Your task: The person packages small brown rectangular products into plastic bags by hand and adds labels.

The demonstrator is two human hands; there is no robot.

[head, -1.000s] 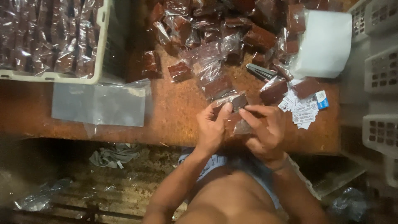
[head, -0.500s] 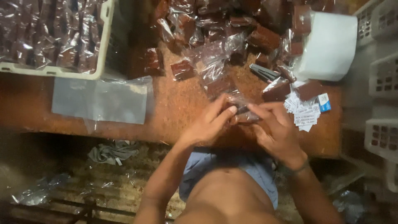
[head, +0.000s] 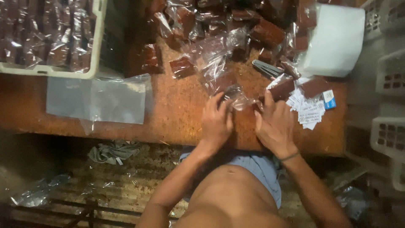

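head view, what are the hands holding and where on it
Both hands, left and right, pinch a small clear plastic bag on the table: left at its left end, right at its right edge.

A small home packing workshop: worn brown wooden worktable [head: 177,114], white slatted plastic crate [head: 96,50] full of bagged dark-brown blocks, stack of clear plastic bags [head: 97,99], heap of small white paper labels [head: 308,110].
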